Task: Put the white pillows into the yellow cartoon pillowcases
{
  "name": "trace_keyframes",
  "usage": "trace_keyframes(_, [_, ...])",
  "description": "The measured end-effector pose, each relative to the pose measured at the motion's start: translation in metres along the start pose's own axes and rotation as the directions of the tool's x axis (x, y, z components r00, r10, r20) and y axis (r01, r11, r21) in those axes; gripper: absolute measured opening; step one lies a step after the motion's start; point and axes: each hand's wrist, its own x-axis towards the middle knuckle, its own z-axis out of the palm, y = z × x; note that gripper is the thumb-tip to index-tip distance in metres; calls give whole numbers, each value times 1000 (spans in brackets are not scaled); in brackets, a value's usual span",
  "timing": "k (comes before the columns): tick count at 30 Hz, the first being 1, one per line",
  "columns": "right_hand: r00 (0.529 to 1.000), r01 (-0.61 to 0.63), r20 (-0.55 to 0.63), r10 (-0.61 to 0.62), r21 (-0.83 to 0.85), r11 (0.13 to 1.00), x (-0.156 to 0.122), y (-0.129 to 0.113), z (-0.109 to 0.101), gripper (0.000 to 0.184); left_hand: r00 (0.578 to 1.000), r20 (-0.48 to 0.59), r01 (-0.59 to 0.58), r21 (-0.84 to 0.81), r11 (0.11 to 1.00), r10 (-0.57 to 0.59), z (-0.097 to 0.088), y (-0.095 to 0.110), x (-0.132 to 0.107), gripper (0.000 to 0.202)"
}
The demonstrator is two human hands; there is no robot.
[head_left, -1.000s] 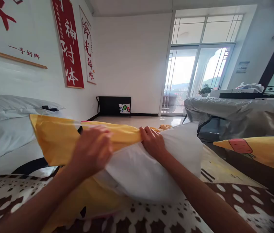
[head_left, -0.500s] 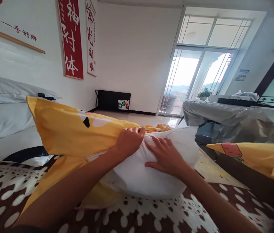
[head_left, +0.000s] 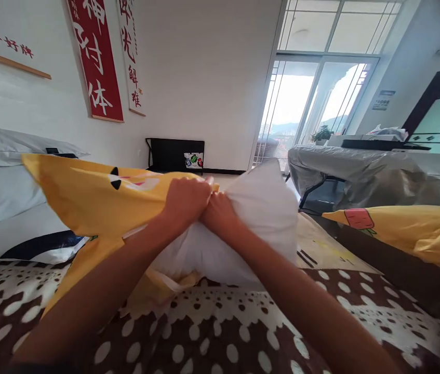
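A white pillow lies on the bed, partly inside a yellow pillowcase with a cartoon face print. My left hand is closed on the open edge of the yellow pillowcase at the pillow's top. My right hand is right beside it, fingers curled into the white pillow and the case edge. The two hands touch. The right half of the pillow sticks out bare.
A brown bedspread with white dots lies under my arms. White pillows are stacked at the left by the wall. Another yellow pillow lies at the right. A covered table and a glass door are beyond.
My right hand went from lying flat on the white pillow to gripping beside my left hand. The pillow's free end has risen and the yellow pillowcase sits further over it.
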Motion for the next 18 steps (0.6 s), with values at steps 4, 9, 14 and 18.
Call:
trace_keyframes(4, [997,-15,-69,21,98,995,36,21,-53,25,983,-155,98,9,995,-95,-54,-8,16,28])
trace_keyframes(9, [963,-176,216,158,67,982,47,43,-50,32,973,-219,68,-45,997,-76,-26,-15,30,23])
trace_keyframes(14, [865,-223,449,225,-59,973,-6,42,47,32,985,143,-74,-173,982,99,92,-7,-2,28])
trace_keyframes(18, [891,-168,417,179,-64,984,-36,49,90,33,951,242,-121,-284,951,194,156,-10,-22,28])
